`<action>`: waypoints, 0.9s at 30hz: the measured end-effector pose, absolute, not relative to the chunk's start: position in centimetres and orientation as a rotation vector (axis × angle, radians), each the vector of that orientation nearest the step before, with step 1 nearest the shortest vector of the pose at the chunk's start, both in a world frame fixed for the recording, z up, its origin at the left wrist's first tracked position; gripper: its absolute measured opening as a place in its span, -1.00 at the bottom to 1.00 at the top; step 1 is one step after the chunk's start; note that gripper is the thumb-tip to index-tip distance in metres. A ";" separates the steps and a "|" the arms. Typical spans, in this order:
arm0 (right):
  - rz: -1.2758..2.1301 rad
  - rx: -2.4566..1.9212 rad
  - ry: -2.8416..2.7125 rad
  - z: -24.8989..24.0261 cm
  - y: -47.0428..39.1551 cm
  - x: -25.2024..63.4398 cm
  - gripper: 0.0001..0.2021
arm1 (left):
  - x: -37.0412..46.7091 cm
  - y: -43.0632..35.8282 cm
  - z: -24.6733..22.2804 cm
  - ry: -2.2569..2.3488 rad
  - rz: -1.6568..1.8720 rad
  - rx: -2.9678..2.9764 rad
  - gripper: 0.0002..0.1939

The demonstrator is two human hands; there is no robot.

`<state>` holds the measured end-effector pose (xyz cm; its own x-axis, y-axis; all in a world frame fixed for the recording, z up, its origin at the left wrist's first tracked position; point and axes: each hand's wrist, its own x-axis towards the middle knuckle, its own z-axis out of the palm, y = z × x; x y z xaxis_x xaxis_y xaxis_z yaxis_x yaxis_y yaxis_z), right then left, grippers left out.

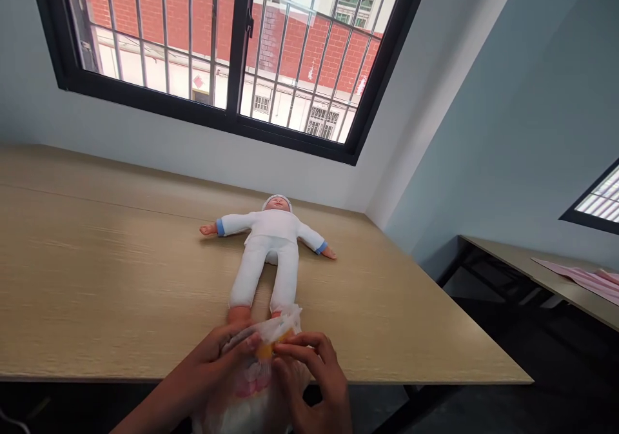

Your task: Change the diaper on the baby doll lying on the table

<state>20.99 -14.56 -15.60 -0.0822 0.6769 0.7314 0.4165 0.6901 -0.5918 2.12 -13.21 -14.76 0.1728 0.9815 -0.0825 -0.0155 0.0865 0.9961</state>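
At the bottom centre of the frame both hands work on a crinkly clear plastic bag [271, 340], and much of it is hard to read: the lower part of the bag runs out of the frame, something yellow-orange inside it shows only as a small patch between the fingers, and a soft white bundle with pink marks [249, 395] under the hands is half covered by them, so I cannot tell what it is. The left hand [220, 356] has its grip closed on the left side of the bag, fingers curled over the plastic; the right hand [314, 373] pinches the bag's top from the right, fingertips together on the film. Just beyond them a baby doll [271, 240] lies on its back on the table [97, 279], arms spread, head toward the window; its feet are hidden behind the bag. The doll wears a smooth white suit with blue cuffs and a white cap. The table is pale wood-grain laminate, flat and wide, with its near edge running straight across just under the hands and its right edge slanting away toward the wall. Wide bare wood lies left and right of the doll. At the right edge of the frame, a second table [532, 266] carries pink sheets [585, 279], cut off by the frame. A barred, black-framed window [232, 47] fills the upper left.
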 end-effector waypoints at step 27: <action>0.350 -0.819 -2.232 -16.6 -13.7 24.1 -0.74 | 2.0 -15.1 -12.6 1.132 0.940 1.504 -0.46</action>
